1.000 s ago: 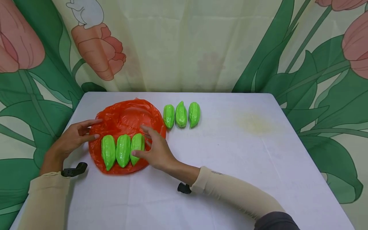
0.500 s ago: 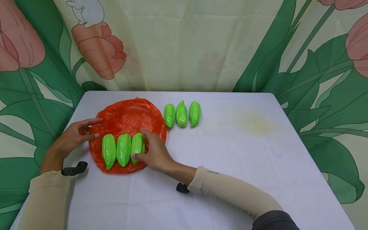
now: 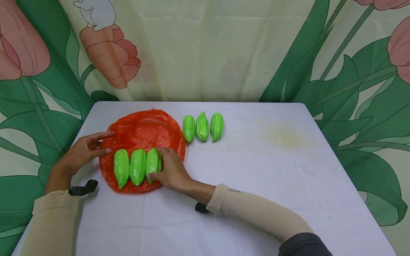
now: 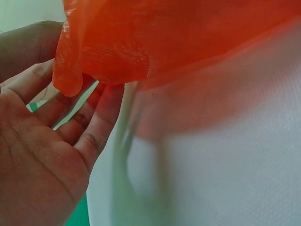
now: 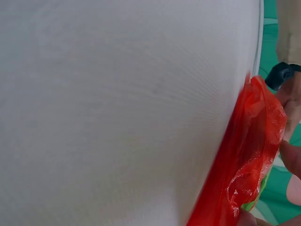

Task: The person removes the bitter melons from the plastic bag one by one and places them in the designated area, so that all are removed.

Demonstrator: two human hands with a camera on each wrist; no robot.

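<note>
In the head view, a round red plastic-covered shape (image 3: pixel 142 129) lies at the table's left, bearing three ribbed green star fruits in a row. My right hand (image 3: pixel 174 170) grips the rightmost fruit (image 3: pixel 152 161), thumb at its near end and fingertips at its far end. The middle fruit (image 3: pixel 137 167) and left fruit (image 3: pixel 121 169) lie beside it. At the left rim, my left hand (image 3: pixel 77 154) touches the red plastic with thumb and fingers spread. The left wrist view shows my left hand's (image 4: pixel 51 141) extended fingers against the plastic (image 4: pixel 122 42).
Three more green star fruits, left (image 3: pixel 188 128), middle (image 3: pixel 202 127) and right (image 3: pixel 216 127), lie in a row just right of the red shape. A white cloth covers the table (image 3: pixel 256 170), and a printed curtain (image 3: pixel 205 53) hangs behind it.
The fingers of my right hand have drawn in around the rightmost fruit on the red plastic. My left hand and the fruits have hardly moved.
</note>
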